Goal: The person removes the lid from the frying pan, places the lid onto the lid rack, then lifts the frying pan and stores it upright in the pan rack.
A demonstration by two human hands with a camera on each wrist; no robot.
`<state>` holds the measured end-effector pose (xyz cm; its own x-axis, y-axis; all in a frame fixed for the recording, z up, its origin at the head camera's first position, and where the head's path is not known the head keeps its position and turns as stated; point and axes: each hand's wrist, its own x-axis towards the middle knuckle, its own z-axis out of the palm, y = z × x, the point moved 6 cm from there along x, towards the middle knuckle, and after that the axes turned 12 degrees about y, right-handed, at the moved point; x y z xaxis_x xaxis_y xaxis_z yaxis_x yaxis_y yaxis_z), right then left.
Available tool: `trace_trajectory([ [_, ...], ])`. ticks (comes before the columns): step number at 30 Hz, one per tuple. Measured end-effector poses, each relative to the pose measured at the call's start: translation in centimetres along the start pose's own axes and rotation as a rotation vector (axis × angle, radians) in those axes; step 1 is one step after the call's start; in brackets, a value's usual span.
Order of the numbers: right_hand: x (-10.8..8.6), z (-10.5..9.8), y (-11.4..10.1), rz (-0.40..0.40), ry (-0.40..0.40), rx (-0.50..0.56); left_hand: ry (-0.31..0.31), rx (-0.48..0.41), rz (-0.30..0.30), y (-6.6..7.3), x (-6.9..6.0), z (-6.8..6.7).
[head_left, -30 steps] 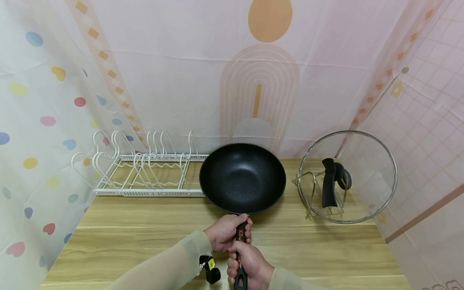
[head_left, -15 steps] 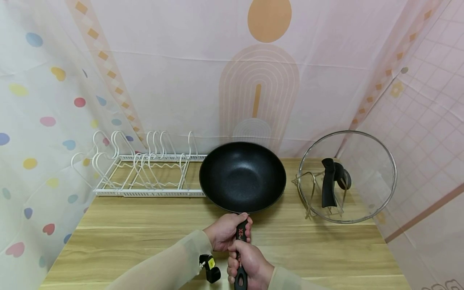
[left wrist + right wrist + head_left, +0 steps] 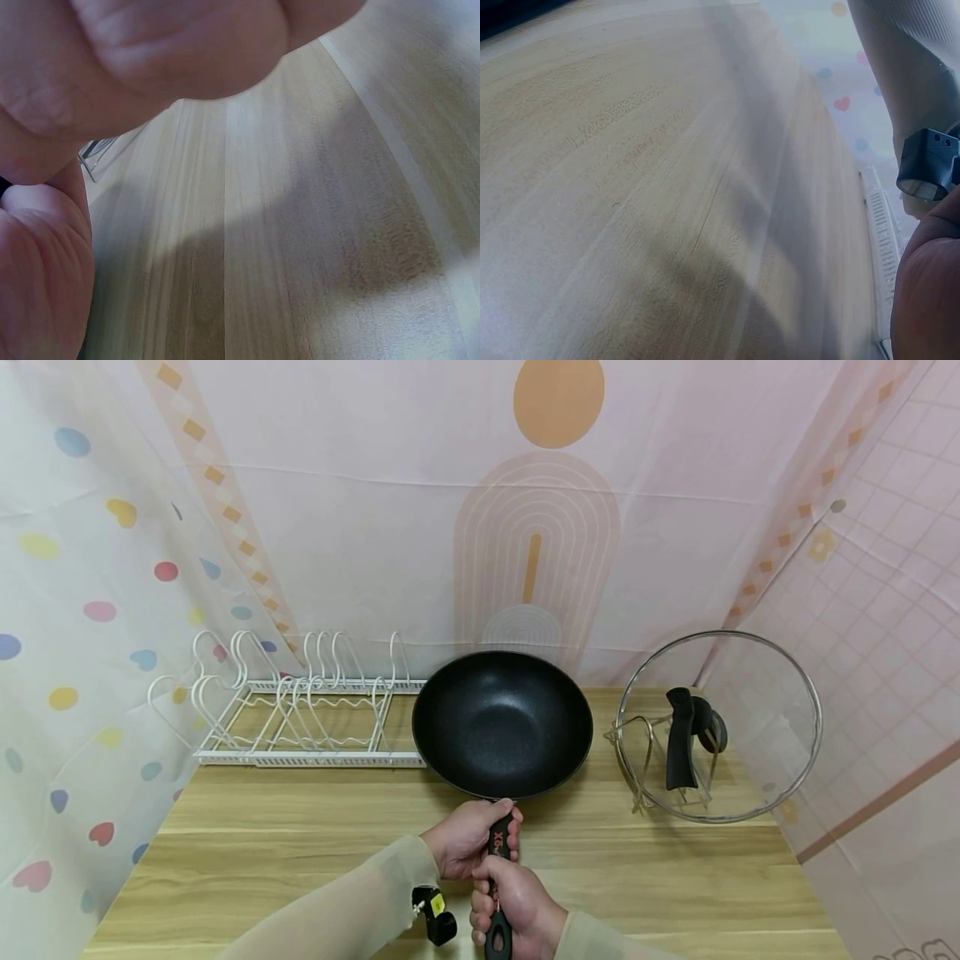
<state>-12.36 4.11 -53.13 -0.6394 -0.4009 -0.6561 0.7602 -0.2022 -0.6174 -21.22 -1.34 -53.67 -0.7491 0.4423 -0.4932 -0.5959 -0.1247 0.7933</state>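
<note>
A black wok (image 3: 502, 727) with a long black handle (image 3: 498, 842) fills the middle of the head view, its inside facing me. My left hand (image 3: 467, 842) grips the handle close to the pan, thumb along its top. Lower down, my right hand (image 3: 517, 897) holds the same handle, its fingers curled round it near the end with the hanging hole. In the left wrist view, curled fingers (image 3: 172, 52) of the left hand hide nearly all of the handle. Whether the wok's base touches the tabletop cannot be seen.
A white wire dish rack (image 3: 300, 758) stands left of the wok, its right end hidden behind the pan. On the right, a glass lid (image 3: 750, 727) with a black handle leans on a metal wire stand (image 3: 643, 760). Patterned curtains (image 3: 360, 543) enclose the wooden table (image 3: 300, 827).
The wok has shifted very slightly upward in the head view. Both hands keep their hold on the handle, and the rack and lid stay put.
</note>
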Motion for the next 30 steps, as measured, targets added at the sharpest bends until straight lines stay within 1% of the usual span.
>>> trace_trajectory([
  [5, 0.02, 0.03, -0.05, -0.001, -0.003, 0.001, 0.010, -0.004, 0.001, 0.05, -0.03, -0.07],
  [17, -0.16, 0.23, -0.24, -0.007, -0.004, 0.006, -0.006, 0.011, 0.010, 0.63, -0.38, 0.24],
  [30, -0.17, 0.30, -0.28, -0.011, -0.004, 0.006, 0.005, 0.010, 0.018, 0.70, -0.38, 0.22],
])
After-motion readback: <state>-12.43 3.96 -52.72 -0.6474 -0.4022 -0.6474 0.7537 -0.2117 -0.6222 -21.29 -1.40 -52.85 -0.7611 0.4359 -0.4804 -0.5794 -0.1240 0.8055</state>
